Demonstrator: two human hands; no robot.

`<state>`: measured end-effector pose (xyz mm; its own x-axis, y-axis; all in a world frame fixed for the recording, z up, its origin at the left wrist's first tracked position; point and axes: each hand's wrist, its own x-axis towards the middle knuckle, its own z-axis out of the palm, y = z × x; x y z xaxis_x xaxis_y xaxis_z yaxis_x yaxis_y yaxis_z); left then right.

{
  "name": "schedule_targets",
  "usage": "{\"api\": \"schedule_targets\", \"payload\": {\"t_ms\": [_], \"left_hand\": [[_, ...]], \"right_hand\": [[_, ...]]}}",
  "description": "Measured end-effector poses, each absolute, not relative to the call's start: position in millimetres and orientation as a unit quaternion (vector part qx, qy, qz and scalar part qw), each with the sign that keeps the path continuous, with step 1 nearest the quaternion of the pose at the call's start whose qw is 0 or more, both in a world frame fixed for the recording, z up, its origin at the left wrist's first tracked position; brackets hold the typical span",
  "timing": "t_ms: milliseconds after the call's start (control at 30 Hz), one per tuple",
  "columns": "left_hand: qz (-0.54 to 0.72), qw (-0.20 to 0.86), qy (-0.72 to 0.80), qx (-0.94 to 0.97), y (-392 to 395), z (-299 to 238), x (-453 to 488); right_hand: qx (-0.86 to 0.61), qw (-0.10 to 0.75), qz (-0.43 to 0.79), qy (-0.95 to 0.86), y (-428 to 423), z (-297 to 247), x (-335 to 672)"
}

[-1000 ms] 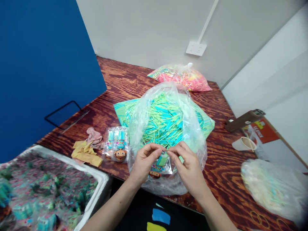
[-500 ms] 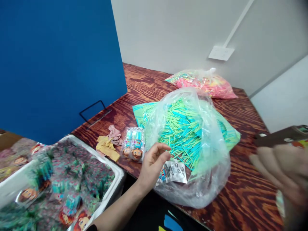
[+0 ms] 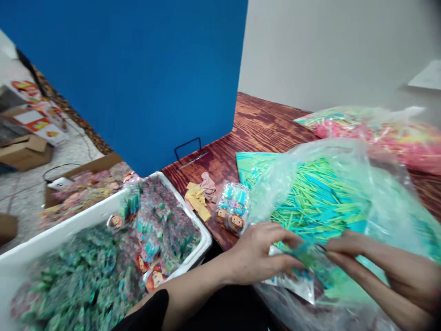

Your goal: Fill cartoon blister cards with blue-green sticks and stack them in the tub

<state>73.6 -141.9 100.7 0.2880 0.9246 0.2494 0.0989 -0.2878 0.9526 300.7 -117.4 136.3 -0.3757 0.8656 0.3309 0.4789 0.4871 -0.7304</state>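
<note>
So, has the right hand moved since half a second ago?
Yes: the right hand moved left, from right of the open plastic bag to over it.

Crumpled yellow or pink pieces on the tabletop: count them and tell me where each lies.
2. The yellow piece lies left of the clear packs; the pink piece lies against it, farther back. More may be hidden underneath.

A wood-grained tabletop (image 3: 267,124) is backed by a grey wall (image 3: 310,55), flanked by a blue panel (image 3: 138,82) — pale floor (image 3: 27,186) is glimpsed beyond.
</note>
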Motion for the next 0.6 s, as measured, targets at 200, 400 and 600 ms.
{"api": "schedule_targets", "payload": {"t_ms": [200,400,600], "left_hand": [[0.47,0.434,0.505,0.579,-123.1,68.7,66.2],[0.458,0.285,0.648,0.537,-89.7,50.4,9.3],[0.323,0.282,0.735,0.526,-61.7,20.5,-27.7]], "right_hand": [[-0.4,0.291,0.372,-0.785,-59.2,114.2,232.0],[-0.399,0.269,0.546,-0.686,-5.7,68.9,204.4],[-0.517,0.187,0.326,-0.769,7.7,29.5,163.8]]}}
